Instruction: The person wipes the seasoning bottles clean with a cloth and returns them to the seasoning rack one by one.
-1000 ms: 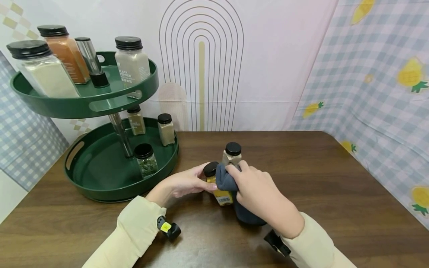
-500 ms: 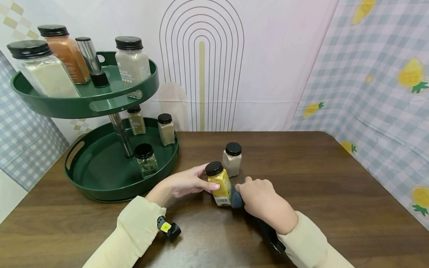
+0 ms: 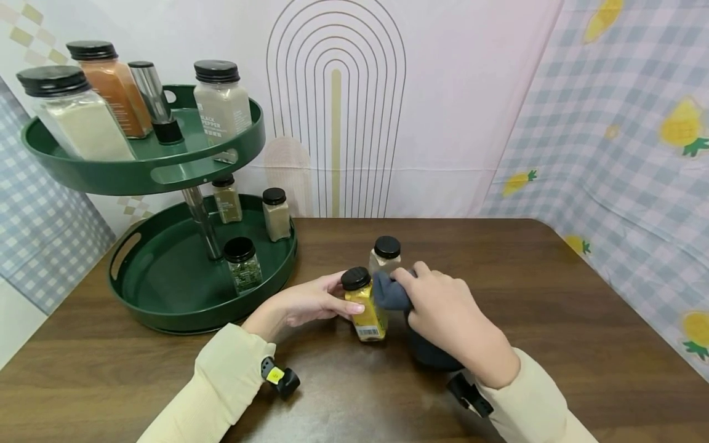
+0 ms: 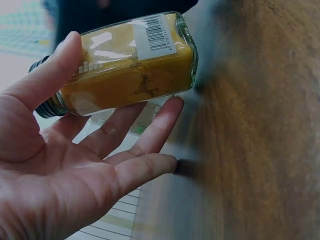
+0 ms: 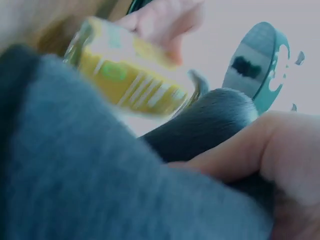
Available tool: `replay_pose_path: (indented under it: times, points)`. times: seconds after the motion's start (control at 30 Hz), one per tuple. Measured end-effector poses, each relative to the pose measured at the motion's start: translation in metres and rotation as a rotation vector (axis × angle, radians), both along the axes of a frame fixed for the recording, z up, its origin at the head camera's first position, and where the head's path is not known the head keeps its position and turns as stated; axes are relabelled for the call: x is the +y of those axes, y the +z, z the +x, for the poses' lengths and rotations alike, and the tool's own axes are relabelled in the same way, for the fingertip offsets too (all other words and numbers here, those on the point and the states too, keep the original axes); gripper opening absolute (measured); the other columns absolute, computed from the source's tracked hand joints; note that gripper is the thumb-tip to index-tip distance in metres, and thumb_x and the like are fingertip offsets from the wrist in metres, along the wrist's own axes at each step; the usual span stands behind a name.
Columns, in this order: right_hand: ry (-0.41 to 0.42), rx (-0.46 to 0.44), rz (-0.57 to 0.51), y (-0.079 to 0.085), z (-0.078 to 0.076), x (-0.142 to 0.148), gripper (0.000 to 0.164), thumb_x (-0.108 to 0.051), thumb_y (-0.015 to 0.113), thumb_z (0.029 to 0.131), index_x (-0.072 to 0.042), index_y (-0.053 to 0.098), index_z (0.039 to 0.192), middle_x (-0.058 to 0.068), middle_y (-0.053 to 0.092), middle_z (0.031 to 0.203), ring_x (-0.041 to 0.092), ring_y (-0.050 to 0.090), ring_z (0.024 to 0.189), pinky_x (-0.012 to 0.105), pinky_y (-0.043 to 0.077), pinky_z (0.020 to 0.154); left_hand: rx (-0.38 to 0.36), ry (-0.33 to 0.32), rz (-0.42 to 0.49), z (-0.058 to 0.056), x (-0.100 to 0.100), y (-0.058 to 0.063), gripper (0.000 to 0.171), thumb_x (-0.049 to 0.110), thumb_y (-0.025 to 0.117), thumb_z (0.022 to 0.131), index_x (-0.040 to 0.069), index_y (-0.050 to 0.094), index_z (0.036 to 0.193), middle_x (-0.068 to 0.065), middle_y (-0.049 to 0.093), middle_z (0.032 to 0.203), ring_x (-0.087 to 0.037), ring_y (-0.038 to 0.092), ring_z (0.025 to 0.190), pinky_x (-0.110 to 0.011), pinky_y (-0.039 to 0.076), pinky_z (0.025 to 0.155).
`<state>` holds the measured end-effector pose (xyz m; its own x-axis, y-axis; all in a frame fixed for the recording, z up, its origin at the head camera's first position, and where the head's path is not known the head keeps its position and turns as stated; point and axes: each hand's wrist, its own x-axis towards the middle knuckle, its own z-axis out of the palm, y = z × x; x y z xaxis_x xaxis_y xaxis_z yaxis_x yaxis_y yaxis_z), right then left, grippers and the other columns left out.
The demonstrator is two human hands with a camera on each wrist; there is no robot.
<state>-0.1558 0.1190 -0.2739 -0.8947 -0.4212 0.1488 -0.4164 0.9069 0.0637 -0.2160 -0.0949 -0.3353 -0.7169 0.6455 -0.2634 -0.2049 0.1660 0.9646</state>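
My left hand [image 3: 316, 301] holds a glass spice jar [image 3: 367, 314] of yellow powder with a black lid, thumb on one side and fingers on the other. In the left wrist view the jar [image 4: 130, 65] shows its barcode label, and its base faces right. My right hand [image 3: 440, 307] grips a dark blue-grey cloth [image 3: 390, 292], part of which hangs down below the hand. The cloth [image 5: 100, 165] fills much of the right wrist view, just beside the yellow jar [image 5: 135, 75]. Behind the cloth stands a second black-lidded jar [image 3: 386, 253] with pale contents, partly hidden.
A two-tier green tray stand [image 3: 188, 317] is at the left. Its lower tier bears a jar of green herbs [image 3: 244, 271] and two small spice jars. Larger jars, such as the black pepper jar [image 3: 221, 111], and a metal grinder [image 3: 155, 101] stand on top.
The right hand with the cloth went down along the yellow jar, then came back up and slightly right, baring the jar's front. The left hand and jar have barely moved.
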Motion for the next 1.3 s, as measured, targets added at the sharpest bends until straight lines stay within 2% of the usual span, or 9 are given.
replay_pose_path:
  times: [0.07, 0.17, 0.33, 0.4, 0.7, 0.97, 1.1, 1.3]
  points:
    - [0.032, 0.023, -0.021, 0.000, 0.004, -0.006, 0.042, -0.004, 0.063, 0.073, -0.012, 0.056, 0.113, 0.010, 0.056, 0.088, 0.023, 0.058, 0.065, 0.034, 0.043, 0.045, 0.001, 0.000, 0.000, 0.000, 0.000, 0.001, 0.064, 0.013, 0.064, 0.087, 0.016, 0.032, 0.142, -0.013, 0.050, 0.130, -0.021, 0.055, 0.107, -0.044, 0.043, 0.097]
    - [0.047, 0.024, 0.005, -0.003, 0.009, -0.014, 0.038, -0.008, 0.067, 0.073, -0.011, 0.055, 0.109, 0.010, 0.055, 0.087, 0.024, 0.058, 0.065, 0.036, 0.045, 0.048, 0.004, 0.004, -0.005, 0.000, 0.000, 0.001, 0.064, 0.012, 0.064, 0.087, 0.014, 0.032, 0.142, -0.014, 0.049, 0.130, -0.021, 0.056, 0.104, -0.044, 0.043, 0.097]
    - [-0.002, -0.086, 0.084, -0.010, 0.015, -0.019, 0.042, -0.014, 0.076, 0.071, -0.009, 0.054, 0.107, 0.016, 0.056, 0.092, 0.030, 0.059, 0.071, 0.041, 0.049, 0.054, 0.002, 0.013, -0.016, -0.001, 0.000, -0.001, 0.066, 0.014, 0.065, 0.087, 0.013, 0.031, 0.143, -0.014, 0.050, 0.128, -0.020, 0.057, 0.100, -0.043, 0.042, 0.097]
    - [-0.022, -0.134, 0.112, -0.012, 0.015, -0.019, 0.043, -0.015, 0.077, 0.070, -0.009, 0.055, 0.107, 0.017, 0.056, 0.092, 0.031, 0.059, 0.072, 0.043, 0.049, 0.055, 0.000, 0.009, -0.010, -0.001, 0.000, -0.001, 0.066, 0.014, 0.065, 0.086, 0.013, 0.031, 0.142, -0.015, 0.051, 0.128, -0.019, 0.057, 0.101, -0.042, 0.043, 0.097]
    - [-0.046, -0.203, 0.207, -0.022, 0.010, -0.018, 0.030, -0.012, 0.074, 0.074, -0.009, 0.059, 0.100, 0.016, 0.056, 0.084, 0.032, 0.058, 0.067, 0.043, 0.048, 0.055, 0.001, -0.004, 0.019, -0.001, -0.001, -0.002, 0.063, 0.014, 0.064, 0.087, 0.008, 0.031, 0.141, -0.017, 0.050, 0.131, -0.019, 0.058, 0.102, -0.040, 0.046, 0.094]
    - [-0.068, -0.274, 0.217, -0.024, 0.006, -0.017, 0.029, -0.013, 0.072, 0.076, -0.013, 0.062, 0.104, 0.014, 0.057, 0.086, 0.031, 0.059, 0.069, 0.043, 0.048, 0.057, -0.010, -0.011, 0.030, -0.003, -0.005, -0.005, 0.061, 0.012, 0.063, 0.088, 0.006, 0.031, 0.140, -0.019, 0.050, 0.130, -0.021, 0.057, 0.106, -0.040, 0.046, 0.094]
    - [-0.066, -0.240, 0.200, -0.018, 0.004, -0.009, 0.024, -0.010, 0.070, 0.076, -0.011, 0.063, 0.099, 0.014, 0.057, 0.084, 0.033, 0.059, 0.068, 0.045, 0.047, 0.056, -0.019, -0.028, 0.039, -0.003, -0.006, -0.004, 0.059, 0.011, 0.061, 0.089, 0.007, 0.031, 0.140, -0.019, 0.050, 0.129, -0.025, 0.060, 0.103, -0.042, 0.044, 0.098]
    - [0.035, -0.024, 0.090, -0.008, 0.000, 0.000, 0.028, -0.004, 0.067, 0.073, -0.011, 0.059, 0.099, 0.009, 0.053, 0.080, 0.025, 0.056, 0.063, 0.038, 0.043, 0.047, -0.003, -0.101, 0.066, -0.003, -0.005, -0.003, 0.057, 0.009, 0.058, 0.091, 0.009, 0.029, 0.140, -0.020, 0.048, 0.130, -0.038, 0.060, 0.107, -0.045, 0.038, 0.103]
